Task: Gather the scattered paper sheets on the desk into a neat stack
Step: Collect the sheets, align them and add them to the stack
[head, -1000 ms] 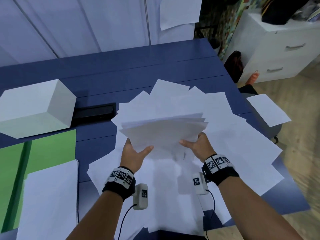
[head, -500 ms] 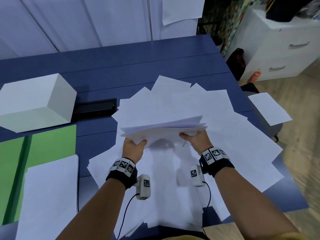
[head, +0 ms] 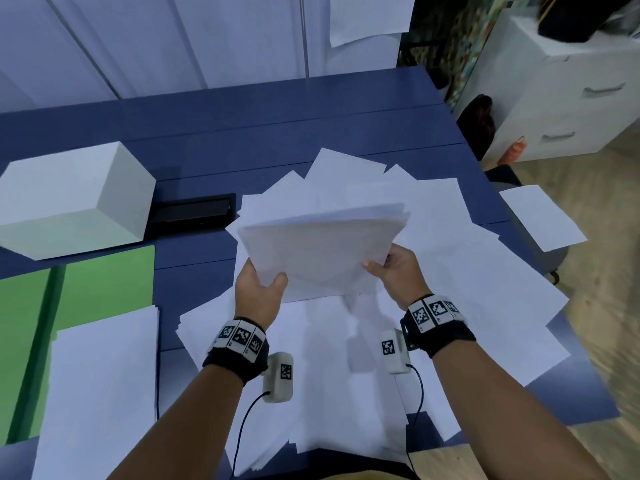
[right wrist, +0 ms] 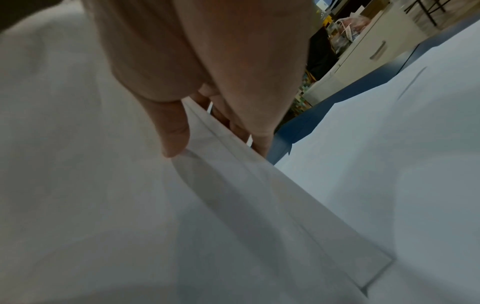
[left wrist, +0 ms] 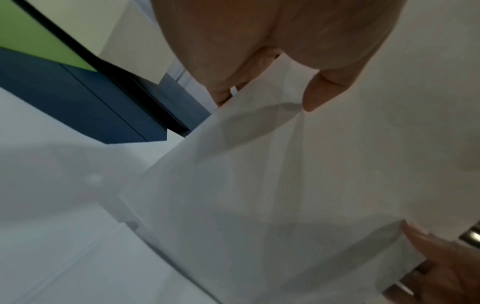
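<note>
Both hands are holding a gathered bundle of sheets point(head: 322, 251) above the desk point(head: 242, 126) in the head view: left hand point(head: 258, 292) is gripping the near left corner, thumb on top; right hand point(head: 398, 270) is pinching the near right edge. Bundle edges are not yet flush. Many loose sheets point(head: 467, 278) are lying fanned beneath; one sheet point(head: 540, 216) is sitting off the desk's right side.

Left wrist view: thumb point(left wrist: 322, 90) is pressing down on the bundle's top face.

Right wrist view: thumb point(right wrist: 168, 127) is lying on top, fingers point(right wrist: 259, 139) curling under the edge.

Judged step: squaring the collected bundle. Next move is likely calling for tapping the edges flush, then collecting the remaining sheets.
</note>
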The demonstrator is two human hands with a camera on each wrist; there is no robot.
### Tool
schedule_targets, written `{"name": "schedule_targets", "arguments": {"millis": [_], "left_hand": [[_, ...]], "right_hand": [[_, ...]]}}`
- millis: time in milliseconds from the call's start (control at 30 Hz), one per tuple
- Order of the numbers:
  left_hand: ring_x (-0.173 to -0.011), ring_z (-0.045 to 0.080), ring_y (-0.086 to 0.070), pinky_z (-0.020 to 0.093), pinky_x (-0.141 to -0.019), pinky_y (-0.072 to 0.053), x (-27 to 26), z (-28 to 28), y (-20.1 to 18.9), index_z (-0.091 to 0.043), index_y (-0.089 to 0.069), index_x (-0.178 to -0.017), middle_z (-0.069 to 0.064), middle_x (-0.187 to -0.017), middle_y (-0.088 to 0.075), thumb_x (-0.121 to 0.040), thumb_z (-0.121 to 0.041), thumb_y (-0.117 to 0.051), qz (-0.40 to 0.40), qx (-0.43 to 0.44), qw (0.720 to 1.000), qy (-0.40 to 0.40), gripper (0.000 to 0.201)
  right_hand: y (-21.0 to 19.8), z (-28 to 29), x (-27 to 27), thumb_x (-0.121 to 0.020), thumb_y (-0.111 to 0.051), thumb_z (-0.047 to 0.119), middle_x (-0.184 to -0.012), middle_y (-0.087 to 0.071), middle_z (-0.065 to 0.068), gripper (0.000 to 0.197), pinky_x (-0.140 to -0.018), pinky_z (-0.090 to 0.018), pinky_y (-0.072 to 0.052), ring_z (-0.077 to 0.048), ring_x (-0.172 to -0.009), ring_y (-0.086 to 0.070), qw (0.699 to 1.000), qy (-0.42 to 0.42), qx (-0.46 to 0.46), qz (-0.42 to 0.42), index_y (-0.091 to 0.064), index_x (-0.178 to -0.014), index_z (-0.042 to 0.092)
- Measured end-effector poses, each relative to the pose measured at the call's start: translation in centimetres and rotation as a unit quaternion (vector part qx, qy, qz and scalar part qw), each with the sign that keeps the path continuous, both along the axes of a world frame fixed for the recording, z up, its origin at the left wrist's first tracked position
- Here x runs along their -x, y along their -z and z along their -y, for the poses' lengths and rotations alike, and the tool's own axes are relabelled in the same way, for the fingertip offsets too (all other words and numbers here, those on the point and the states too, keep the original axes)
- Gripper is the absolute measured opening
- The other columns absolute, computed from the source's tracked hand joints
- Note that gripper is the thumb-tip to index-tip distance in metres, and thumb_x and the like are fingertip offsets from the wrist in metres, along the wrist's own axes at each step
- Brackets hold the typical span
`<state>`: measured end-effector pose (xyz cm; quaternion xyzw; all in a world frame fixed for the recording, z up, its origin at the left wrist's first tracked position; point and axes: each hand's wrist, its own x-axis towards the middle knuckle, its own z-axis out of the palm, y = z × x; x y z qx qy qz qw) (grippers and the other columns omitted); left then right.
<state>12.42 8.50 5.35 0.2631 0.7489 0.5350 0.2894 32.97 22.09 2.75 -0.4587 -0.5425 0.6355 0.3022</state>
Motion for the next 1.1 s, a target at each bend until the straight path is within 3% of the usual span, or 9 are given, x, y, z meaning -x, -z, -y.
{"name": "schedule_targets", "arguments": {"millis": [167,300,433,533,667,833,933,1000,1100], "left_hand": [[-0.084,-0.002,-0.065,0.007,-0.068,-0.047,-0.3,-0.5,0.0,-0.029,-0.056,-0.098,-0.013,-0.094,-0.066,-0.084,0.007,-0.056,0.042,-0.001,0.999,-0.006,0.039],[-0.080,0.011,-0.064,0.018,-0.069,-0.049,-0.4,-0.5,0.6,-0.019,-0.058,-0.105,-0.008,-0.090,-0.067,-0.083,0.010,-0.052,0.048,-0.005,0.999,-0.009,0.036],[-0.077,0.004,-0.066,0.017,-0.069,-0.054,-0.3,-0.7,0.6,-0.011,-0.061,-0.107,-0.003,-0.092,-0.069,-0.082,0.013,-0.049,0.057,-0.037,0.998,-0.019,0.037],[-0.084,0.006,-0.068,0.018,-0.072,-0.054,-0.5,-0.5,1.3,-0.017,-0.061,-0.109,-0.002,-0.098,-0.071,-0.082,0.012,-0.049,0.074,-0.026,0.997,-0.016,0.041],[-0.094,0.015,-0.067,0.029,-0.082,-0.054,-0.8,0.1,2.6,-0.020,-0.059,-0.115,-0.001,-0.105,-0.070,-0.082,0.005,-0.052,0.089,0.026,0.996,-0.014,0.042],[-0.087,0.021,-0.061,0.032,-0.081,-0.051,-0.8,0.4,3.0,-0.013,-0.054,-0.106,0.007,-0.102,-0.065,-0.083,-0.001,-0.054,0.062,0.069,0.996,-0.003,0.026],[-0.087,0.020,-0.061,0.027,-0.076,-0.050,-0.9,0.4,2.9,-0.015,-0.055,-0.105,0.002,-0.099,-0.065,-0.083,0.001,-0.053,0.064,0.064,0.996,0.001,0.027],[-0.087,0.014,-0.062,0.024,-0.076,-0.049,-1.1,0.4,2.7,-0.018,-0.057,-0.107,-0.002,-0.098,-0.066,-0.083,0.004,-0.052,0.060,0.048,0.997,0.003,0.033],[-0.090,0.007,-0.064,0.020,-0.077,-0.049,-1.2,0.6,2.4,-0.021,-0.058,-0.110,-0.006,-0.100,-0.067,-0.082,0.006,-0.052,0.053,0.035,0.998,0.007,0.039]], "right_hand": [[0.4,0.1,0.3,-0.089,-0.067,0.001,-0.107,-0.074,-0.002,0.024,-0.095,-0.043,-0.054,-0.018,-0.102,-0.070,0.999,-0.007,-0.006,0.032,-0.070,-0.107,0.016],[0.6,0.4,0.7,-0.091,-0.062,-0.001,-0.110,-0.072,-0.002,0.027,-0.096,-0.041,-0.053,-0.018,-0.103,-0.069,0.999,-0.004,-0.009,0.041,-0.067,-0.113,0.013],[0.4,0.3,0.7,-0.089,-0.062,-0.005,-0.112,-0.072,-0.003,0.031,-0.094,-0.036,-0.053,-0.019,-0.105,-0.068,1.000,0.013,-0.002,0.005,-0.066,-0.115,0.012],[0.6,0.6,1.0,-0.084,-0.065,-0.009,-0.110,-0.073,-0.004,0.035,-0.095,-0.040,-0.054,-0.020,-0.103,-0.069,1.000,0.016,0.014,0.010,-0.067,-0.111,0.013],[1.1,0.9,1.2,-0.076,-0.065,-0.009,-0.105,-0.073,-0.008,0.039,-0.092,-0.047,-0.055,-0.026,-0.099,-0.069,0.999,0.029,0.025,0.018,-0.067,-0.109,0.012],[1.1,1.1,1.4,-0.067,-0.065,0.003,-0.098,-0.068,-0.022,0.030,-0.084,-0.052,-0.055,-0.036,-0.089,-0.067,0.999,0.038,0.007,0.010,-0.062,-0.096,0.002],[0.8,1.2,1.4,-0.064,-0.059,0.003,-0.085,-0.067,-0.019,0.023,-0.071,-0.044,-0.055,-0.026,-0.076,-0.063,0.999,0.040,0.007,0.007,-0.061,-0.087,0.002],[0.4,1.4,1.5,-0.064,-0.055,0.003,-0.072,-0.063,-0.005,0.015,-0.063,-0.032,-0.049,-0.018,-0.068,-0.058,0.999,0.041,0.011,-0.010,-0.060,-0.077,0.008],[0.2,1.5,1.4,-0.066,-0.053,0.004,-0.073,-0.063,0.000,0.015,-0.065,-0.029,-0.047,-0.018,-0.069,-0.056,0.999,0.040,-0.001,-0.014,-0.060,-0.078,0.010]]}}
